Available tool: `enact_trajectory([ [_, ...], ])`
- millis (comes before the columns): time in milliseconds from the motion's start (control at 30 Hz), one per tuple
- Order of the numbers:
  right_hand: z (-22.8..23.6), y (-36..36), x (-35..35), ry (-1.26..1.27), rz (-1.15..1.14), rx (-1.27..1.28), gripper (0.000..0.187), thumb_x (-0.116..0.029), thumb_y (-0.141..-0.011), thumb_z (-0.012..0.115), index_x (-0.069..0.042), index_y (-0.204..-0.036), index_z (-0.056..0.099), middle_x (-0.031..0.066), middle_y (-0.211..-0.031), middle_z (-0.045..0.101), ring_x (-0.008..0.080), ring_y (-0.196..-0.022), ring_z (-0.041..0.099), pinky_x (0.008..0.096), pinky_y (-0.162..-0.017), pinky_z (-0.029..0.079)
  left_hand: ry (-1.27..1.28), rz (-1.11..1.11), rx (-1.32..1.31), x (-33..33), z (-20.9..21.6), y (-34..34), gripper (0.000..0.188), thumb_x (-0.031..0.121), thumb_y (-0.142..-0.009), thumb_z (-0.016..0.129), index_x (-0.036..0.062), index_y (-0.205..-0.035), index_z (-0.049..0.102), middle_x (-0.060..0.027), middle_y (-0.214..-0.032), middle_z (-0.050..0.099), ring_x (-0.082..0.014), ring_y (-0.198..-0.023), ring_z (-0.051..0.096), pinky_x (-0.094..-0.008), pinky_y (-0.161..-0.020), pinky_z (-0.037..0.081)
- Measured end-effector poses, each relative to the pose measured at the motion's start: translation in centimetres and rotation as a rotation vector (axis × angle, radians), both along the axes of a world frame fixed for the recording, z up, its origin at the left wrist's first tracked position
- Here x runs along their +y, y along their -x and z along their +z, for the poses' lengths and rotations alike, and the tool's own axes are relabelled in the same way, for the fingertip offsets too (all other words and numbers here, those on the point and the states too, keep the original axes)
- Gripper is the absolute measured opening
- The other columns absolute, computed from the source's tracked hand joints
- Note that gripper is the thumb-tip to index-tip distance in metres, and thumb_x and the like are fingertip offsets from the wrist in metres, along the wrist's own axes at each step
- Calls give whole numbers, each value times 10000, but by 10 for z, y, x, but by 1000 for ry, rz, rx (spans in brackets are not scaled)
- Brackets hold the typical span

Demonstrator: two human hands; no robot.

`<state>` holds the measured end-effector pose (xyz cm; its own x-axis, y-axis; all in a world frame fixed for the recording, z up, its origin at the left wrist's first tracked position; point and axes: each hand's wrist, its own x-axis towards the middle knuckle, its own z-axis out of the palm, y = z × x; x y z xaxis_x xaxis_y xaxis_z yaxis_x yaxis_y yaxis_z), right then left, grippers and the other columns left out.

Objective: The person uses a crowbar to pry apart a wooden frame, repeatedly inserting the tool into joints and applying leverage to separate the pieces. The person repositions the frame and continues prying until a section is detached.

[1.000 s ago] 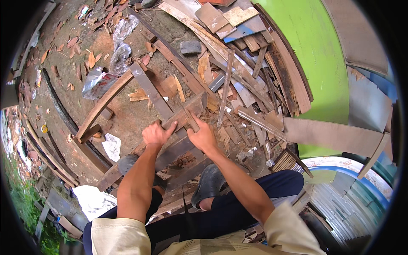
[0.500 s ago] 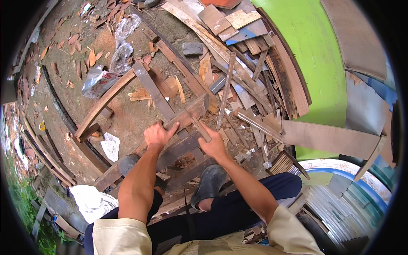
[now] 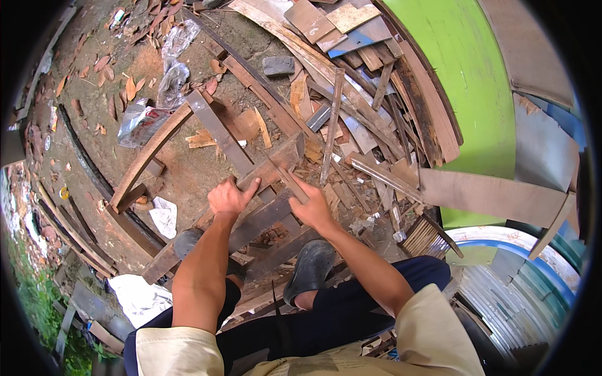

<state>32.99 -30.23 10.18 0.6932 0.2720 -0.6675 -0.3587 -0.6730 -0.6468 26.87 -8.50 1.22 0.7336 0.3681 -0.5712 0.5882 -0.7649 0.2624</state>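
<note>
1. At the far left of your work, a curved-looking timber (image 3: 150, 158) slants up to meet a dark slat (image 3: 219, 133). Watch that joint as you push; movement there would suggest the whole piece is rocking.
2. Your left shoe (image 3: 187, 243) is right beside the long wooden beam (image 3: 286, 153). Whether it bears on the wood is hidden by your forearm; if it does, some steady weight would help hold the piece down.
3. Your left hand (image 3: 231, 197) is bent over the beam, fingers curled across the far edge and thumb stretched along the top towards the right. Press straight down, and tuck that thumb in, since it points at the working spot.
4. The beam slants from lower left to upper right in front of you, and the narrow brown strip (image 3: 293, 185) lies across it near the upper end. Hold to one line there, with short, even strokes.
5. Your right hand (image 3: 311, 205) is closed around the near end of that strip. A firm but relaxed wrist should stop it twisting.
6. Farther right lie piled offcuts (image 3: 376, 94); give your elbow room, and avoid knocking them.
</note>
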Motion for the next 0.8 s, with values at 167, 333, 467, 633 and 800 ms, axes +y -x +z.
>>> enact_trajectory([
  [167,56,36,-34,43,46,-61,662,-112,-835,635,-83,-1493,564,196,-804,695,182,-661,642,358,-692,539,-29,-6,57,12,-1,5,841,837,-808,583,15,-894,740,-230,-738,726,-395,-771,750,-488,-717,579],
  [333,137,66,-106,-69,65,-183,671,-105,-808,659,-95,-1475,587,284,-910,712,372,-777,757,386,-727,569,-51,5,40,8,-2,8,833,832,-811,585,19,-894,743,-230,-743,726,-401,-766,746,-494,-715,577],
  [467,35,30,-39,3,18,-61,650,-113,-846,647,-103,-1491,576,177,-760,656,164,-634,599,338,-670,534,-19,-15,67,3,0,3,837,832,-818,571,20,-917,748,-232,-779,735,-398,-800,749,-489,-731,578],
  [633,16,10,-16,169,-24,163,627,-152,-848,647,-97,-1470,595,166,-766,705,162,-603,590,348,-663,533,-38,-9,67,9,-1,2,837,828,-821,572,15,-924,746,-231,-792,738,-400,-823,750,-486,-741,579],
  [800,99,46,-101,202,-3,45,611,-91,-809,651,-97,-1420,645,183,-828,731,156,-672,671,330,-711,555,-47,4,32,7,0,8,825,820,-824,578,18,-923,748,-232,-789,737,-409,-810,745,-489,-731,576],
])
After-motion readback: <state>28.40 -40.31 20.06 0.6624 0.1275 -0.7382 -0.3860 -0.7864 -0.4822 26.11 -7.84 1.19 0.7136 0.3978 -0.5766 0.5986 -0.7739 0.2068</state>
